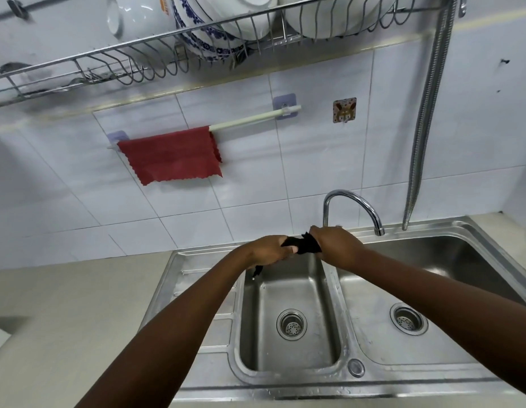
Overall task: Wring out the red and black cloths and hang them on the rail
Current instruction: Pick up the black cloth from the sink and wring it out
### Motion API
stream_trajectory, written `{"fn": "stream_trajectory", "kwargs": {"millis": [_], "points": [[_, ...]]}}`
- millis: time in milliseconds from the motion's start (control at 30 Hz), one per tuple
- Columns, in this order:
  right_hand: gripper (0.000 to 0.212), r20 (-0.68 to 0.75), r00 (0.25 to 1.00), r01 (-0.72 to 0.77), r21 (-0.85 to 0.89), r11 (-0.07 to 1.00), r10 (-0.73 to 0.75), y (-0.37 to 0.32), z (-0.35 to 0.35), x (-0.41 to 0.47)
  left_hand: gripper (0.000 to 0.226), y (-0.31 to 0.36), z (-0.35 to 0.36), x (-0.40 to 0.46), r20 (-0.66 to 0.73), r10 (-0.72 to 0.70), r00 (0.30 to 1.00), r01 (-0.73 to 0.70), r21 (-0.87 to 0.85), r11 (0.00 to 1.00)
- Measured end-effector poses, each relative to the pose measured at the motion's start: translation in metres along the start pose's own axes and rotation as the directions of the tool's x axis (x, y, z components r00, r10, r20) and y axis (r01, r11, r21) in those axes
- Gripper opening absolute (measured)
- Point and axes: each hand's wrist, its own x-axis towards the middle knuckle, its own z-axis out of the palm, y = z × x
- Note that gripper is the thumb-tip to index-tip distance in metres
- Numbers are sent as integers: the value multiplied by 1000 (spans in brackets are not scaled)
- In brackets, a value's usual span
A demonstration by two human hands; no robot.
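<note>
The red cloth hangs spread over the left half of the white rail on the tiled wall. The black cloth is bunched and twisted between my two hands above the small left basin. My left hand grips its left end, and a short black tail hangs below that hand. My right hand grips its right end. Most of the cloth is hidden inside my fists.
A steel double sink lies below, with a curved tap behind the divider. A wire dish rack with bowls hangs overhead. A flexible metal hose runs down at the right. Beige counter lies left.
</note>
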Motion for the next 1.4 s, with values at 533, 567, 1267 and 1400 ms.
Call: {"fn": "stream_trajectory", "kwargs": {"millis": [533,567,1267,1400], "points": [[10,391,894,-399,469,788,221,-21,-24,3,16,-20,37,10,-493,358,793,1,588,809],[15,395,897,-382,474,793,196,-18,-24,2,20,-19,38,11,-488,324,810,10,564,826],[33,127,930,-244,916,320,346,-7,-32,-8,30,-18,26,-21,-264,24,964,-39,-51,998],[31,142,919,-260,919,295,368,-4,-40,-5,33,-13,13,-24,-327,59,943,-87,-71,994]]}}
